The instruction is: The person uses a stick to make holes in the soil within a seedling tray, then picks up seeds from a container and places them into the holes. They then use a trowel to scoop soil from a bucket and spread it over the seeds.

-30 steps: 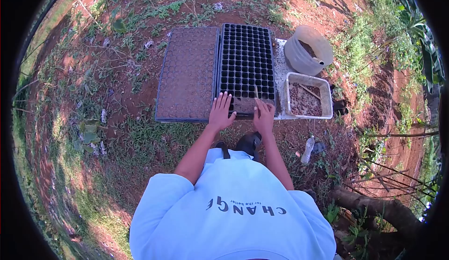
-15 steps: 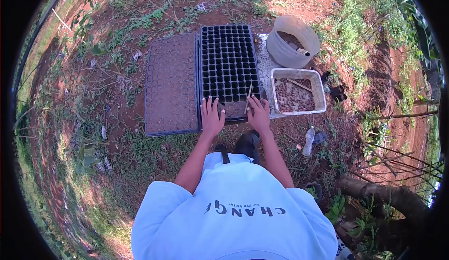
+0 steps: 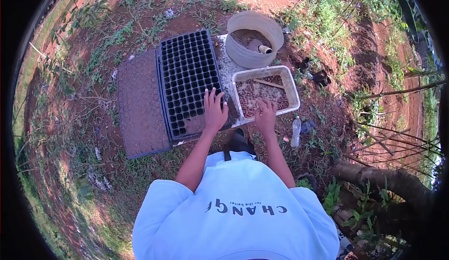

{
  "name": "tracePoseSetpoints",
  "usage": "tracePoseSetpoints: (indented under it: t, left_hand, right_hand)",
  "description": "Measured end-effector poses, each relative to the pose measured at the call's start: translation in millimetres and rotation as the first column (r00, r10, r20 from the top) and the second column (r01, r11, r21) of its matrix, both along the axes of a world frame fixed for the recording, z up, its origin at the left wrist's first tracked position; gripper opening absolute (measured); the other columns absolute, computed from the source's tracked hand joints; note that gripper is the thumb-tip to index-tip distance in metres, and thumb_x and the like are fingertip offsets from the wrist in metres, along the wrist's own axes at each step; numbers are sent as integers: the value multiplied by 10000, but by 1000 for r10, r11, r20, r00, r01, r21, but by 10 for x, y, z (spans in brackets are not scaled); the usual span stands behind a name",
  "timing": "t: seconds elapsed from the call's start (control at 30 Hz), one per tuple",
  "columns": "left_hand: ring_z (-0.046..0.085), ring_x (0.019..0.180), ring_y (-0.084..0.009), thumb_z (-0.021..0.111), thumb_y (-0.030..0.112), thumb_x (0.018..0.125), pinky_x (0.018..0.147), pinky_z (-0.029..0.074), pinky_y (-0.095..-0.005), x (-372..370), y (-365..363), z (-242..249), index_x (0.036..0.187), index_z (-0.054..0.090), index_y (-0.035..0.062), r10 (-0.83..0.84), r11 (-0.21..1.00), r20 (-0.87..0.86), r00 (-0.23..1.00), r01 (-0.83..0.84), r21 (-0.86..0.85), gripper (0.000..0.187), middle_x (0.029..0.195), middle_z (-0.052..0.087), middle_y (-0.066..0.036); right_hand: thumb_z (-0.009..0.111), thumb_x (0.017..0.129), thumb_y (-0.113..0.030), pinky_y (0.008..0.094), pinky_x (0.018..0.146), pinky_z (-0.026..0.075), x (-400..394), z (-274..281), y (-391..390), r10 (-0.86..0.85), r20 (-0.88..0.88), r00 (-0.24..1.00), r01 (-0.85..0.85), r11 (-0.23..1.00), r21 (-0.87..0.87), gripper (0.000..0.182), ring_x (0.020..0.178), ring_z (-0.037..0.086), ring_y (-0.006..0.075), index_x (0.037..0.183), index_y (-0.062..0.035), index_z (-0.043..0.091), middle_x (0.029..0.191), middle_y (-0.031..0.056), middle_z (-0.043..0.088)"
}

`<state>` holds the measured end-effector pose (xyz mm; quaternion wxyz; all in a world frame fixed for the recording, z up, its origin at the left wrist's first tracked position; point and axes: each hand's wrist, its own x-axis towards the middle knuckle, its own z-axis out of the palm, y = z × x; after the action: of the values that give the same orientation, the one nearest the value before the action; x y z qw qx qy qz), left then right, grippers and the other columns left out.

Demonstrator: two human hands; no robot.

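Note:
A black seedling tray (image 3: pixel 187 73) with mostly empty cells lies on the ground in front of me; its near corner cells hold soil. My left hand (image 3: pixel 214 111) rests flat with fingers spread on that near right corner. My right hand (image 3: pixel 265 115) reaches over the rim of a clear plastic tub (image 3: pixel 292 91) of brown soil mix, fingers down in the mix; whether it holds anything I cannot tell. A thin stick (image 3: pixel 267 83) lies in the tub.
A second tray (image 3: pixel 138 105) filled with soil lies left of the black one. A round bucket (image 3: pixel 255 54) with soil stands behind the tub. A plastic bottle (image 3: pixel 295 131) lies on the grass at right, a tree trunk (image 3: pixel 383 185) further right.
My right hand moved off the black tray's near edge into the tub; the stick it held is out of sight. My head turned, shifting the trays leftward in view.

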<state>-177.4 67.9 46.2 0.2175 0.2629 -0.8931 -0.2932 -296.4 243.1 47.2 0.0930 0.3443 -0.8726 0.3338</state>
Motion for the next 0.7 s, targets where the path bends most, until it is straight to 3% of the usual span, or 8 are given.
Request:
tracePoseSetpoints:
  t: [0.17,0.4,0.5,0.57,0.7]
  left_hand:
    - [199,1413,-399,552,133,869,1148,211,-496,-410,281,-32,1162,588,61,-141,988,2,990,141,55,304,1431,368,-194]
    - [145,1437,-392,550,167,857,1154,162,-533,-744,458,-198,1175,588,66,-161,987,94,982,163,-9,336,1497,303,-172]
    - [109,1450,-379,550,178,843,1151,147,-554,-716,454,-236,1182,589,50,-182,974,243,953,209,-91,364,1511,283,-168]
    - [98,1453,-373,551,175,838,1150,147,-558,-725,448,-223,1178,593,42,-182,974,252,950,209,-83,368,1512,284,-165]
    - [97,1456,-362,558,171,828,1150,149,-559,-723,455,-206,1147,613,28,-168,974,276,946,203,-103,354,1500,307,-156]
  right_hand:
    - [610,773,-35,437,973,390,-293,-92,281,-91,123,988,77,991,114,379,1108,451,348,1147,-95,629,1148,139,579]
    - [620,777,-53,447,973,395,-531,-174,354,-63,131,989,52,995,86,362,1097,466,360,1135,-103,632,1140,146,580]
    - [640,777,-78,451,962,401,-545,-195,339,-19,140,990,-1,990,140,324,1088,478,350,1100,-110,653,1122,119,591]
    - [658,776,-109,449,948,408,-559,-212,316,-2,153,988,-35,971,236,265,1093,485,330,1035,-150,695,1093,78,604]
    - [664,776,-133,444,939,411,-575,-243,256,21,160,987,-63,962,266,211,1108,483,313,970,-193,723,1068,46,610]
